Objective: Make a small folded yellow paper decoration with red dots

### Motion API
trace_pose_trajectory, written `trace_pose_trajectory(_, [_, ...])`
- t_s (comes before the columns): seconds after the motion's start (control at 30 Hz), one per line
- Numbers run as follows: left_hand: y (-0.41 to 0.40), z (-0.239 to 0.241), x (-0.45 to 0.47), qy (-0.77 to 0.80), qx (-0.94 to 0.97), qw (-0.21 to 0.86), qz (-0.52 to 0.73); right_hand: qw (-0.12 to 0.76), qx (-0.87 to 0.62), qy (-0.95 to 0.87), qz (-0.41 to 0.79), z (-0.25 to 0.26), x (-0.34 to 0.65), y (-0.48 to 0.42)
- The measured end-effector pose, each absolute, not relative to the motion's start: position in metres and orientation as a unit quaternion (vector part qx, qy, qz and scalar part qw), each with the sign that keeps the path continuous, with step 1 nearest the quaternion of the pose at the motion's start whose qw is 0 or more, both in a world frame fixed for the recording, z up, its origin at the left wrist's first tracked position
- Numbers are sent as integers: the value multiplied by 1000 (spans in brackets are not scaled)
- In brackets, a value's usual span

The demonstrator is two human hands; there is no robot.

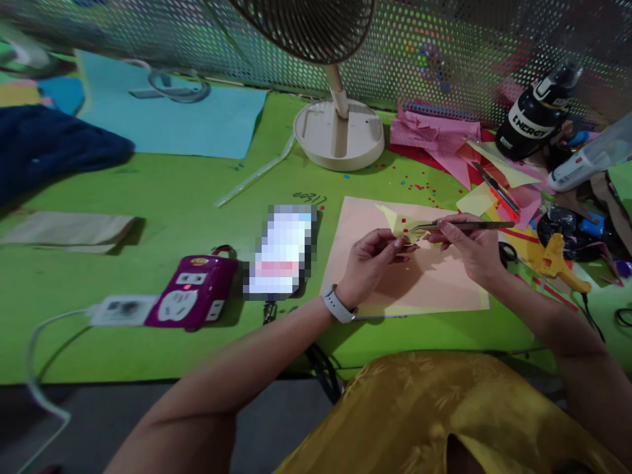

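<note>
Above a sheet of pale orange paper (355, 227), my left hand (378, 258) pinches a small piece of yellow paper (392, 219) between thumb and fingers. A few tiny red bits (403, 220) show on that yellow piece. Tweezers (486, 225) lie in the grip of my right hand (471, 250), their bent tip pointing left at the yellow paper, close to my left fingertips. Whether the tip pinches a bit is too small to tell. My left wrist wears a pale watch band (338, 305).
Left of the paper lie a phone (281, 250) and a purple power strip (195, 289). Behind stands a fan base (340, 135). At right are pink paper scraps (434, 131), a utility knife (496, 187), a yellow glue gun (557, 260) and a black bottle (530, 122).
</note>
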State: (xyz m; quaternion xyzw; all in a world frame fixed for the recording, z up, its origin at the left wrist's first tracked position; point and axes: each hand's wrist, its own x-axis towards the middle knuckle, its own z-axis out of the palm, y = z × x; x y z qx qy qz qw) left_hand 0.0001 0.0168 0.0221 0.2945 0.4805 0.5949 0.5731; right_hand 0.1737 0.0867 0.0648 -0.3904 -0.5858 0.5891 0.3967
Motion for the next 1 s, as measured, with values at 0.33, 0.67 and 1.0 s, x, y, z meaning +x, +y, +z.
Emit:
trace_pose_trajectory(0.33, [17,22,0,459,301,577,605,412,-377,-575,598,66,170,87])
trace_pose_trajectory(0.67, [17,19,-1,457,323,575,597,424,-373,-575,593,63,170,87])
trace_pose_trajectory(1.0, [17,22,0,447,322,582,598,413,-329,-644,554,69,179,87])
